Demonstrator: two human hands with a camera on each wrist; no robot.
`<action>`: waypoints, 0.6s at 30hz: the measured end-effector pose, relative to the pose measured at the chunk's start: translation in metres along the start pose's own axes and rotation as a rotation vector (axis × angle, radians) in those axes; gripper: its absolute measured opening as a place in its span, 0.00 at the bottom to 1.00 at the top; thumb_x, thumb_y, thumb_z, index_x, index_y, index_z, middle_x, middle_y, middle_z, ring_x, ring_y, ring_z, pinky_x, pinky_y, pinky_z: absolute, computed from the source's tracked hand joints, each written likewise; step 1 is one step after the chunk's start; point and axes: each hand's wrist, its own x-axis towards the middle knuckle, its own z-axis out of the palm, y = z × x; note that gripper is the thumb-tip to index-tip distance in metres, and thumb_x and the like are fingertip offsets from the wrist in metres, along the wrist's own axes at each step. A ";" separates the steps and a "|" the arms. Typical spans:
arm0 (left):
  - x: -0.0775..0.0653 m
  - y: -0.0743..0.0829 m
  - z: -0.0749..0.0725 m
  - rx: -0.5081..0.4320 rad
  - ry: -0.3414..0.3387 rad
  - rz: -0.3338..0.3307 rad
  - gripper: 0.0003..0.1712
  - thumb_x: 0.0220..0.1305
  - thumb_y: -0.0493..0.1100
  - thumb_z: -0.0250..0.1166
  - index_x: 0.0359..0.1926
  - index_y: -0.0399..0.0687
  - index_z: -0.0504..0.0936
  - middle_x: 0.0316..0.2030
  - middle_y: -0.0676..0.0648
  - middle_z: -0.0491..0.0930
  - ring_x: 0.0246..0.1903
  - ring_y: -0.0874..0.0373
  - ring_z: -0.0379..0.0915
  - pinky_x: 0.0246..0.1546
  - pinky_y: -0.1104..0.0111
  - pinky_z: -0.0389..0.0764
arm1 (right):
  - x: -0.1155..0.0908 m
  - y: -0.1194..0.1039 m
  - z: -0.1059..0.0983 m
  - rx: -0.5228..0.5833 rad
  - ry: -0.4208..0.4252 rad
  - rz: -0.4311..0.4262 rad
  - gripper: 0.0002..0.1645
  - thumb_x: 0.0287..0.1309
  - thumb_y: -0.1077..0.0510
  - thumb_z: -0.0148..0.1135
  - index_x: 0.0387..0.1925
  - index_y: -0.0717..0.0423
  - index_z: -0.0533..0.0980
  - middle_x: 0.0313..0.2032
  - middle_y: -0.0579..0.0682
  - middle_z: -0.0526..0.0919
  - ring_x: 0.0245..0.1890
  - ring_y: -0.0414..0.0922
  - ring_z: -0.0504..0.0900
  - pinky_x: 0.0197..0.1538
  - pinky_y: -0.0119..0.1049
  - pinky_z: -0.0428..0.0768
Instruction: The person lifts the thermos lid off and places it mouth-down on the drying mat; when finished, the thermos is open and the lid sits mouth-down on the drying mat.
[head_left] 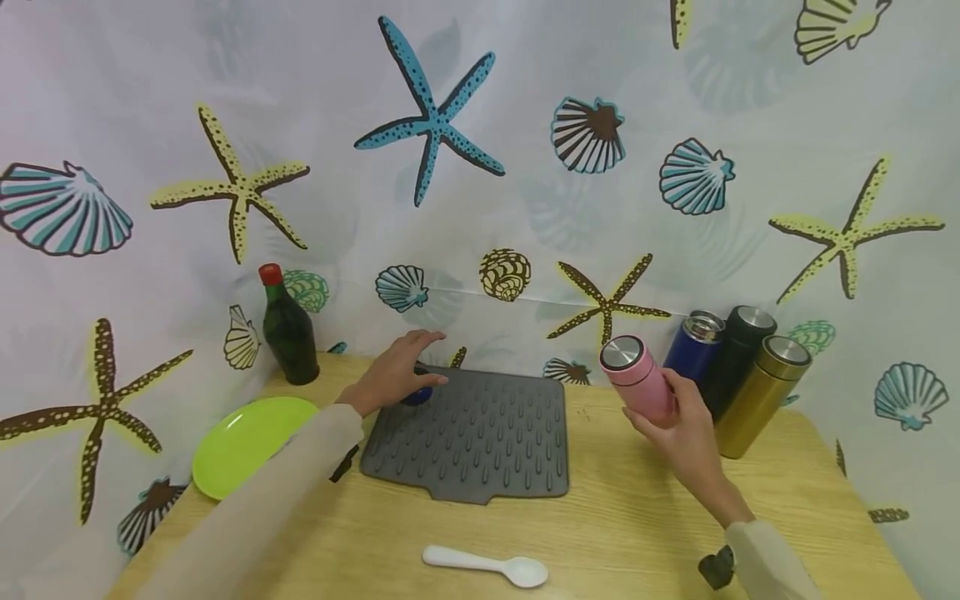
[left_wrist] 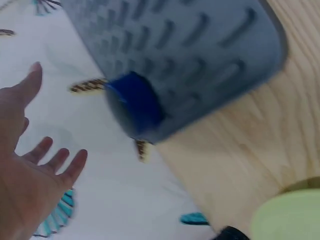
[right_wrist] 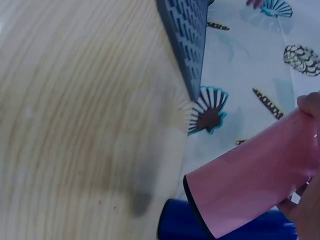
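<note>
My right hand (head_left: 692,437) grips a pink thermos flask (head_left: 643,390) round its side, holding it up off the table and tilted. In the right wrist view the black-rimmed base of that pink flask (right_wrist: 250,180) shows. At the left, my left hand (head_left: 397,373) hovers with fingers spread and holds nothing. Just below it, a small blue cup-like cap (left_wrist: 137,105) sits on the back left corner of a dark grey ridged mat (head_left: 480,433). In the left wrist view a gap shows between the fingers and the cap.
Behind the right hand stand a blue flask (head_left: 692,346), a black flask (head_left: 735,358) and a gold flask (head_left: 761,400). A green bottle with red cap (head_left: 290,333) and a lime plate (head_left: 251,437) are on the left. A white spoon (head_left: 487,562) lies in front.
</note>
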 end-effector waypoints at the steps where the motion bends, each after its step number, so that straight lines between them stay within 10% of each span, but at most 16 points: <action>1: -0.001 0.006 -0.003 -0.026 0.003 0.026 0.46 0.67 0.54 0.74 0.79 0.48 0.64 0.77 0.36 0.62 0.75 0.36 0.59 0.71 0.39 0.67 | 0.001 -0.004 0.000 0.000 -0.012 -0.021 0.44 0.51 0.60 0.83 0.67 0.60 0.71 0.59 0.61 0.77 0.56 0.56 0.76 0.59 0.55 0.78; 13: -0.026 0.086 -0.010 -0.304 -0.085 0.210 0.52 0.62 0.62 0.75 0.81 0.64 0.58 0.79 0.54 0.59 0.76 0.50 0.60 0.72 0.47 0.69 | -0.002 -0.041 0.006 -0.202 -0.146 -0.261 0.44 0.45 0.53 0.87 0.64 0.53 0.76 0.55 0.59 0.81 0.50 0.61 0.80 0.50 0.62 0.83; 18: -0.046 0.121 -0.013 -0.180 -0.013 0.413 0.54 0.61 0.56 0.77 0.82 0.63 0.57 0.80 0.52 0.58 0.60 0.53 0.79 0.56 0.55 0.83 | -0.005 -0.051 0.005 -0.265 -0.150 -0.404 0.44 0.42 0.51 0.88 0.62 0.54 0.78 0.52 0.60 0.82 0.48 0.60 0.82 0.49 0.60 0.82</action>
